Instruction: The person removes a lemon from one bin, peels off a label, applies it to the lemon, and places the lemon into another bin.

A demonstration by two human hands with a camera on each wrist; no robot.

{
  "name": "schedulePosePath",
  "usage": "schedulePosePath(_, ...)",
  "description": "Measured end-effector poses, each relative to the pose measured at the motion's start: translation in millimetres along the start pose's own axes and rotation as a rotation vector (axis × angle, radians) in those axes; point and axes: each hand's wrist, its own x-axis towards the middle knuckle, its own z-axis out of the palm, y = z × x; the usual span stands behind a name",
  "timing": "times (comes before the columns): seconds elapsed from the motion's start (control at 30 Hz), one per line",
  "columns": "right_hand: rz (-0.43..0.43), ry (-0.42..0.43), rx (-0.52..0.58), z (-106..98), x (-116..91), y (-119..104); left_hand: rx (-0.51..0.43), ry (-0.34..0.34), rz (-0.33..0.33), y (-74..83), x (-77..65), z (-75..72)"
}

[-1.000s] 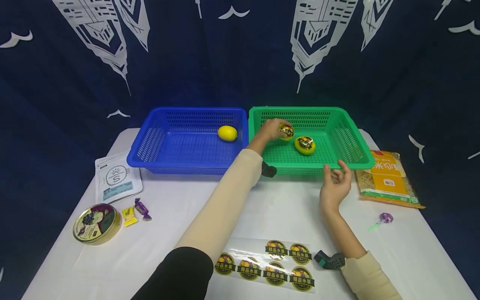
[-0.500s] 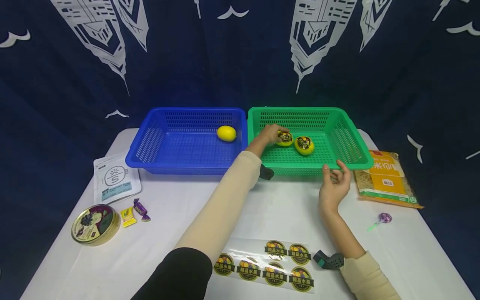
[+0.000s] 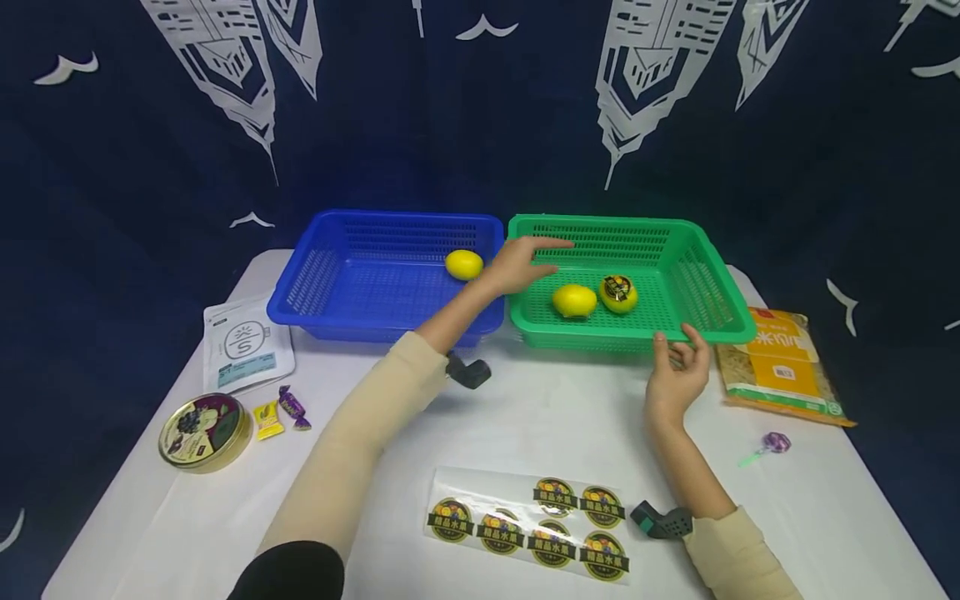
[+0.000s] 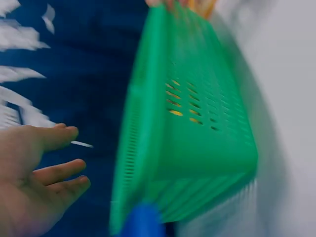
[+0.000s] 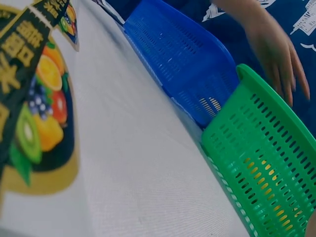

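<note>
The left arm reaches in from the near edge of the table (image 3: 570, 417), slanting up to the right, its sleeve ending short of the wrist; the left hand (image 3: 517, 265) hangs over the left end of the green basket (image 3: 585, 333), thumb and fingers spread apart with nothing between them. The right hand (image 3: 677, 379) holds the basket's near rim with thumb and bent fingers, its forearm slanting back toward the table's near right corner. Between the hands, apart from both, a plain-sided yellow lemon (image 3: 574, 300) lies on the basket's floor, just beside a stickered lemon (image 3: 618, 294). Toward the table's far left corner stands the blue basket (image 3: 360, 300), a third lemon (image 3: 464, 264) inside, near the left wrist
</note>
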Motion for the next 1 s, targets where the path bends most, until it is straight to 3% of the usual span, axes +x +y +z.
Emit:
schedulePosePath(0.1,0.022,0.003,0.033,-1,0,0,-0.094,0.143,0.057,7.4,-50.8,-22.4)
schedulePosePath(0.17,0.041,0.002,0.047,-1,1,1,-0.151,0.273,0.112,7.4,-85.8,-34.1)
schedulePosePath(0.23,0.061,0.002,0.045,-2,2,5,-0.163,0.423,0.141,2.1,-119.5,-43.3)
schedulePosePath(0.3,0.073,0.006,0.031,-1,3,9,-0.146,0.614,0.147,-9.8,-149.4,-48.4)
schedulePosePath(0.37,0.064,0.013,0.002,1,1,11,-0.108,0.825,0.096,-26.7,-176.3,-48.8)
schedulePosePath(0.43,0.026,0.015,0.024,6,-2,8,-0.086,1.023,-0.012,-44.6,-199.2,-44.9)
schedulePosePath(0.5,-0.046,-0.001,0.074,14,-6,0,-0.101,1.15,-0.146,-59.6,-218.3,-38.1)
schedulePosePath(0.57,-0.14,-0.034,0.129,25,-11,-15,-0.147,1.201,-0.259,-71.7,-231.2,-28.8)
schedulePosePath(0.7,-0.322,-0.174,0.162,60,-19,-50,-0.285,1.138,-0.386,-85.2,-240.2,-13.9)
schedulePosePath(0.83,-0.432,-0.379,0.112,111,-16,-66,-0.512,1.078,-0.346,-93.2,-234.7,-7.5)
schedulePosePath(1.0,-0.503,-0.674,-0.071,182,0,-72,-0.754,1.135,-0.277,-101.1,-224.5,-6.7)
